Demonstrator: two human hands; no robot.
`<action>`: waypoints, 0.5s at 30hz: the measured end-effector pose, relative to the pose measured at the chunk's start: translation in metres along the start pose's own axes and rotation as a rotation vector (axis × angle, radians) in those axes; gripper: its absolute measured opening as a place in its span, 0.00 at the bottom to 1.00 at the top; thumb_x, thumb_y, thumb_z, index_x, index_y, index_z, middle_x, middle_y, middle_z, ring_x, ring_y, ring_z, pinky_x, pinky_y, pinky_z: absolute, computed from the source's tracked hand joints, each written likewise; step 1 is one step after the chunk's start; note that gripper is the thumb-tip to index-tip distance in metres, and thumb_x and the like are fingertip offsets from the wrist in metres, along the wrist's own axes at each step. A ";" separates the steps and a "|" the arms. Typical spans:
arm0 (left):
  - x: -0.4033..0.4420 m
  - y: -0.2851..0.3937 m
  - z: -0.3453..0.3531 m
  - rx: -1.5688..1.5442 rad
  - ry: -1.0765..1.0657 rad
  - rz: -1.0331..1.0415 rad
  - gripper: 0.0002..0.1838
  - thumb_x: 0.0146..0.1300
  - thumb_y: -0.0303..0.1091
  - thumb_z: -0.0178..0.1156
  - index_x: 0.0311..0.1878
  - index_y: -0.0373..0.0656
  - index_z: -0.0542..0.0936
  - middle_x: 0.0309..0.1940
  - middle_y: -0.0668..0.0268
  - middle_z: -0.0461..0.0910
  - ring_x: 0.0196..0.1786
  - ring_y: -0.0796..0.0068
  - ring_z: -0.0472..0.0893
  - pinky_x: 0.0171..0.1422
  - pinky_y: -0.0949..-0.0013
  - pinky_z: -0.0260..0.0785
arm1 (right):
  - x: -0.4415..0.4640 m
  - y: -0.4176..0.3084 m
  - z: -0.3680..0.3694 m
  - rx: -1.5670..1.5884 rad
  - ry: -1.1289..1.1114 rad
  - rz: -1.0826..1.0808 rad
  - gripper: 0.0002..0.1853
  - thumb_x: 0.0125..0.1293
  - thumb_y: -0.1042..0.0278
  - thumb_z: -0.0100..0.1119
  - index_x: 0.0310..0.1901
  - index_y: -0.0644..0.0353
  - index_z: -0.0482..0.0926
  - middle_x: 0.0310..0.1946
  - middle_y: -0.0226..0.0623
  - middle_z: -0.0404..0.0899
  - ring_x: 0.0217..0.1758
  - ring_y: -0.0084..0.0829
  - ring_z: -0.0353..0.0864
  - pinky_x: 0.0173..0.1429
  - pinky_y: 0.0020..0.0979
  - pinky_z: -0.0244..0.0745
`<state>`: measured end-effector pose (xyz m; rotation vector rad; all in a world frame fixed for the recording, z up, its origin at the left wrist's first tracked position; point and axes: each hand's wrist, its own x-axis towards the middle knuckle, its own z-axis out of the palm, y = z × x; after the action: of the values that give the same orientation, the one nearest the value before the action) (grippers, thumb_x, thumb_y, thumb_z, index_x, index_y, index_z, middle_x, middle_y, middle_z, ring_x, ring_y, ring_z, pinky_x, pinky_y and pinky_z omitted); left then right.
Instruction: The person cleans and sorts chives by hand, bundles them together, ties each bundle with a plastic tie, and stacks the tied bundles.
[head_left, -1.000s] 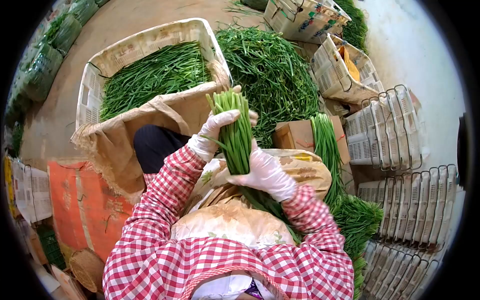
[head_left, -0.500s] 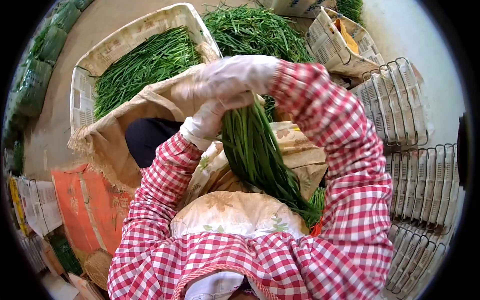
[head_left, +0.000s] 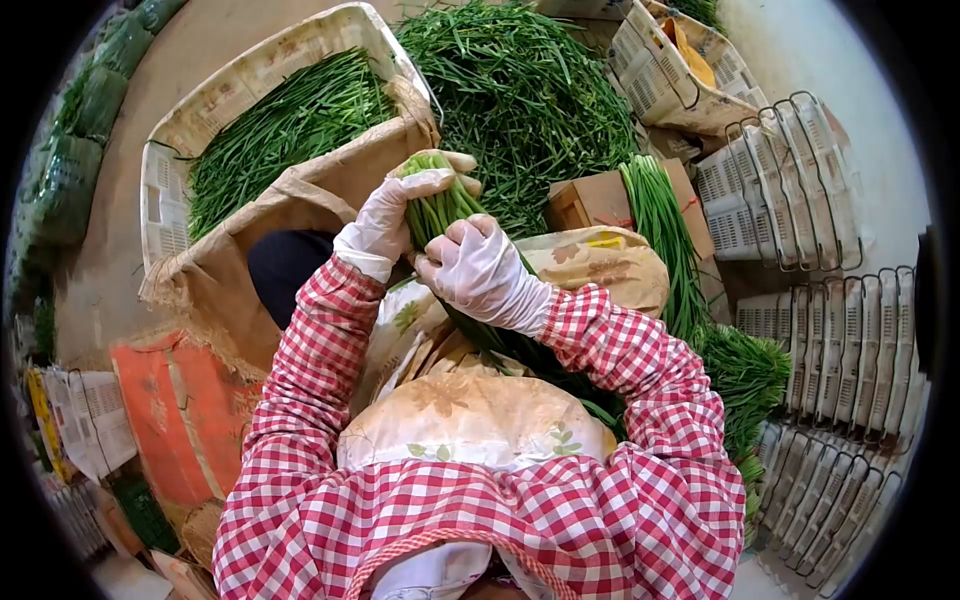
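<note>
A bunch of garlic chives (head_left: 438,208) is in front of my chest, its pale cut ends pointing up and away from me. My left hand (head_left: 398,205), in a white glove, is wrapped round it near the cut ends. Just below, my gloved right hand (head_left: 482,272) is closed round the same bunch, knuckles up. The dark green leaves run down under my right forearm, across my stained apron (head_left: 470,420), and are partly hidden there.
A white crate (head_left: 160,200) of chives stands at left, sacking over its near edge. A loose heap of chives (head_left: 520,110) lies ahead. At right, tied chives (head_left: 660,220) rest over a cardboard box (head_left: 580,205). Stacked crates (head_left: 840,360) line the right side; an orange-red box (head_left: 175,410) stands left.
My right hand has come down from above my left hand and closed round the bunch. The bunch's cut ends now show. The cardboard box and tied chives are uncovered by my arm.
</note>
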<state>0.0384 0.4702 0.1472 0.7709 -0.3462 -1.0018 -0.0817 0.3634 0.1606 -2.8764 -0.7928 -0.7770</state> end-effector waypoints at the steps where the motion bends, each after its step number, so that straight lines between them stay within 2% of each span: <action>1: 0.001 -0.002 0.001 0.006 -0.005 -0.003 0.23 0.55 0.36 0.60 0.53 0.36 0.72 0.42 0.58 0.78 0.44 0.68 0.79 0.55 0.64 0.72 | 0.000 0.001 -0.001 0.015 0.002 -0.006 0.11 0.47 0.66 0.56 0.35 0.50 0.80 0.29 0.25 0.72 0.34 0.29 0.71 0.44 0.34 0.64; 4: 0.004 0.007 0.002 -0.015 0.127 0.344 0.18 0.55 0.37 0.61 0.45 0.36 0.74 0.37 0.60 0.79 0.43 0.67 0.78 0.55 0.62 0.71 | -0.001 -0.004 -0.013 -0.028 0.013 -0.066 0.12 0.47 0.66 0.55 0.37 0.53 0.80 0.30 0.26 0.73 0.35 0.29 0.72 0.47 0.34 0.63; 5: 0.005 0.021 -0.004 -0.134 0.138 0.398 0.18 0.52 0.36 0.63 0.44 0.36 0.76 0.36 0.58 0.80 0.42 0.64 0.79 0.54 0.60 0.72 | -0.004 -0.011 -0.019 -0.077 0.007 -0.111 0.13 0.47 0.65 0.54 0.37 0.55 0.79 0.30 0.26 0.74 0.36 0.29 0.72 0.48 0.34 0.62; 6: 0.000 0.040 -0.010 -0.111 0.279 0.478 0.17 0.53 0.36 0.63 0.43 0.36 0.76 0.35 0.58 0.80 0.42 0.63 0.79 0.55 0.59 0.72 | -0.010 -0.018 -0.021 -0.013 -0.045 -0.121 0.14 0.47 0.65 0.53 0.36 0.57 0.79 0.29 0.27 0.75 0.36 0.29 0.73 0.50 0.35 0.61; 10: -0.029 0.128 -0.041 -0.160 0.256 0.762 0.13 0.56 0.33 0.61 0.41 0.34 0.77 0.34 0.55 0.80 0.45 0.57 0.79 0.57 0.53 0.71 | -0.034 -0.022 -0.021 0.112 -0.137 -0.140 0.11 0.48 0.65 0.53 0.34 0.56 0.78 0.28 0.29 0.76 0.36 0.29 0.75 0.48 0.39 0.65; 11: -0.040 0.146 -0.044 -0.081 0.396 0.867 0.12 0.57 0.32 0.60 0.41 0.34 0.77 0.33 0.54 0.80 0.44 0.57 0.79 0.58 0.54 0.70 | -0.041 -0.013 -0.017 0.134 -0.192 -0.142 0.11 0.48 0.65 0.53 0.34 0.55 0.79 0.29 0.29 0.77 0.37 0.30 0.76 0.48 0.39 0.66; 13: -0.062 0.187 -0.050 -0.098 0.347 0.908 0.12 0.56 0.32 0.60 0.40 0.34 0.78 0.33 0.54 0.80 0.44 0.58 0.79 0.59 0.56 0.70 | -0.063 0.018 0.011 0.094 -0.459 -0.089 0.11 0.48 0.66 0.54 0.34 0.53 0.80 0.31 0.31 0.79 0.37 0.32 0.78 0.49 0.35 0.69; 15: -0.075 0.225 -0.057 0.188 0.282 1.076 0.14 0.57 0.35 0.58 0.41 0.34 0.77 0.35 0.55 0.79 0.49 0.57 0.77 0.60 0.56 0.67 | -0.068 0.054 0.030 -0.283 -0.807 0.098 0.06 0.55 0.67 0.53 0.31 0.55 0.79 0.29 0.32 0.79 0.39 0.32 0.79 0.47 0.37 0.74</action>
<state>0.1734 0.6278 0.2749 0.7328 -0.5273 0.1511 -0.0917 0.2906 0.1053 -3.4538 -0.5967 0.3663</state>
